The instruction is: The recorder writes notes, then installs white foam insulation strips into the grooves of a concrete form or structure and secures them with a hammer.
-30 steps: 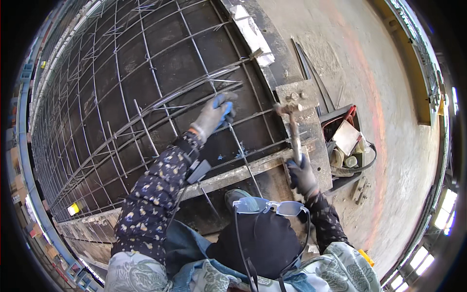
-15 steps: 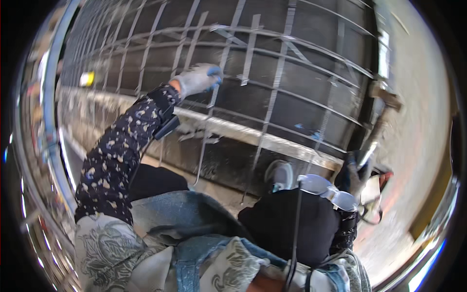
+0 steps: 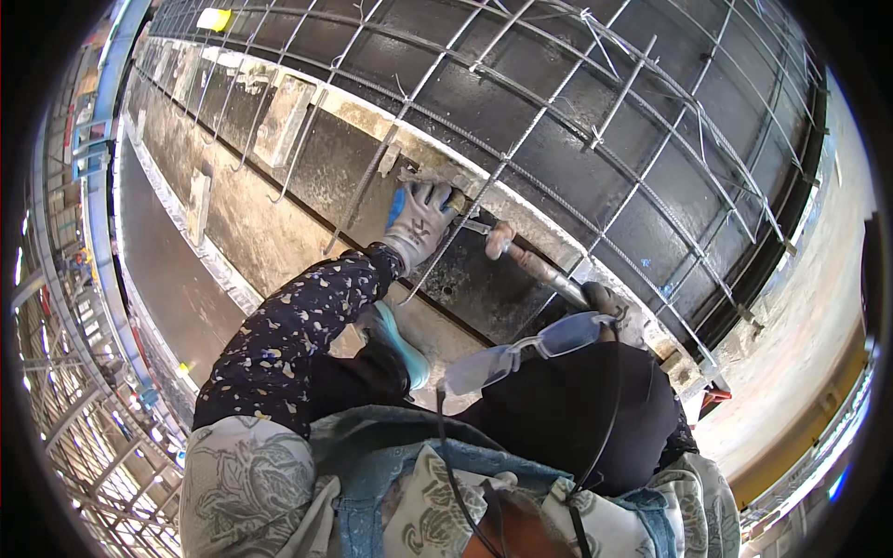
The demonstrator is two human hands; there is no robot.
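My left hand (image 3: 419, 221), in a grey and blue glove, is closed at the pale edge strip of the formwork (image 3: 549, 234). Its fingers curl against a small brownish piece (image 3: 455, 201) that I cannot make out. My right hand (image 3: 618, 314), in a dirty grey glove, grips a hammer (image 3: 556, 282) by its handle. The worn hammer head (image 3: 499, 240) is just right of the left hand, near the bent rebar end; whether it touches anything is unclear. A mesh of tied rebar (image 3: 544, 107) lies over the dark panel, its bent ends hanging over the edge.
Glasses (image 3: 526, 352) hang in front of me, partly covering my right knee. A yellow block (image 3: 214, 19) sits on the mesh at the far left. Blue steel framing (image 3: 102, 149) runs along the left side. A pale concrete floor (image 3: 791, 335) lies at right.
My left hand has come down from above the mesh to the formwork edge and closed there. The hammer has swung from the right down towards it. My view has shifted.
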